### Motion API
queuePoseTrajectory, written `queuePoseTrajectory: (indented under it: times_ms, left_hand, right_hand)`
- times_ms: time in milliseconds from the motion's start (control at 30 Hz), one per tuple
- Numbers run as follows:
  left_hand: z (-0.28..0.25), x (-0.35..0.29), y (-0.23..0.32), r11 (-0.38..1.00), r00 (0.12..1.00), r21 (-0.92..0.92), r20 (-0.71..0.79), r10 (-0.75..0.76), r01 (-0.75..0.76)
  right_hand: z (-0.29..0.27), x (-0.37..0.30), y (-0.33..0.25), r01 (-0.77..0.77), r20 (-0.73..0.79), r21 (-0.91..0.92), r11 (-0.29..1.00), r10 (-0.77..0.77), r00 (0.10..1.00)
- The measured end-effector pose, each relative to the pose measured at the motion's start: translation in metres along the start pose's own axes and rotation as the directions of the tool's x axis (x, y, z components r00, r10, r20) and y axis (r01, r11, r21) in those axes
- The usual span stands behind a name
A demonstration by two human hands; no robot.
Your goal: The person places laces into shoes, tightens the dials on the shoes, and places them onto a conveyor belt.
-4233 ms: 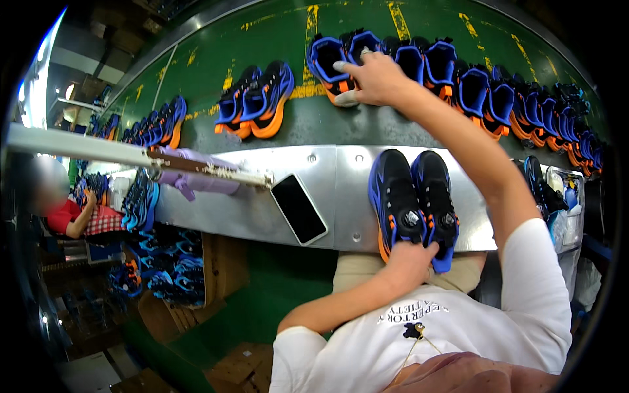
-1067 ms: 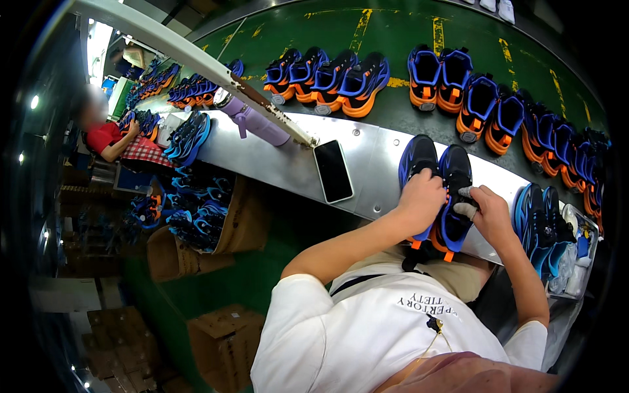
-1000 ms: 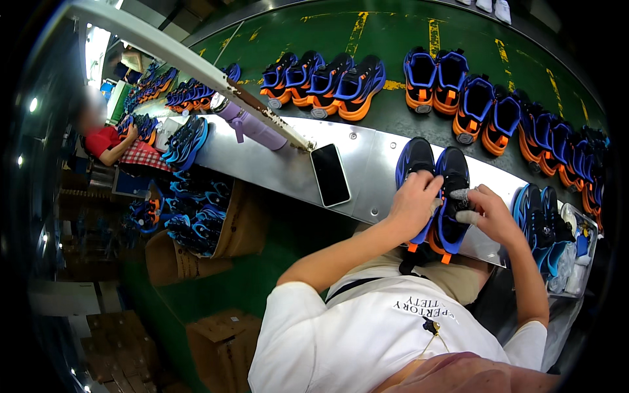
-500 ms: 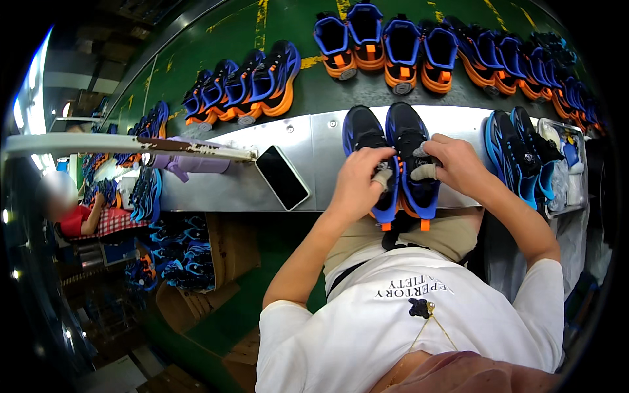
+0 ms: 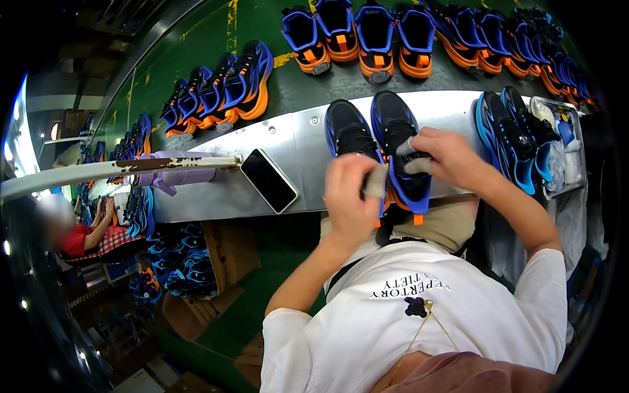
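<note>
Two black and blue sneakers with orange soles lie side by side on the metal worktable [image 5: 288,141]. My left hand [image 5: 350,193] is raised over the left sneaker [image 5: 346,131], its fingers closed near a small grey pad [image 5: 375,181]. My right hand [image 5: 445,157] grips the laces and tongue area of the right sneaker [image 5: 401,147]; whether it also pinches a grey pad there is unclear.
A black phone [image 5: 268,180] lies on the table to the left. More sneakers [image 5: 357,33] ride the green belt beyond. Another pair [image 5: 514,141] and a tray [image 5: 567,154] sit at right. A person in red [image 5: 72,232] sits at far left among boxes of shoes.
After reaching to the belt earlier, both hands came onto the pair on the table. My left hand has now lifted off the left sneaker with the grey pad near its fingers.
</note>
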State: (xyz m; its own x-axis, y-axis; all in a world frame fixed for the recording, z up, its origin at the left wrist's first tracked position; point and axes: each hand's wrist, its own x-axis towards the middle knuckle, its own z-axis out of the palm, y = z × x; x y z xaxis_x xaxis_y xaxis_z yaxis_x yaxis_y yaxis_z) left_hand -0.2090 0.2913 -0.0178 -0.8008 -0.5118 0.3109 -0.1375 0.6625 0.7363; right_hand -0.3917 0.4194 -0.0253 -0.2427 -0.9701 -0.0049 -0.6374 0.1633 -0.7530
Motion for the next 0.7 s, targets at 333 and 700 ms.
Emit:
queuePoseTrajectory:
  times_ms: [333, 700]
  left_hand:
    - [0.053, -0.023, 0.025, -0.097, 0.517, -0.629, 0.708, -0.481, 0.772]
    - [0.061, -0.022, 0.033, -0.170, 0.511, -0.680, 0.671, -0.537, 0.714]
  right_hand:
    - [0.004, -0.001, 0.015, 0.035, 0.055, -0.046, 0.998, -0.032, 0.998]
    - [0.001, -0.002, 0.019, -0.004, 0.036, -0.043, 0.999, 0.005, 0.999]
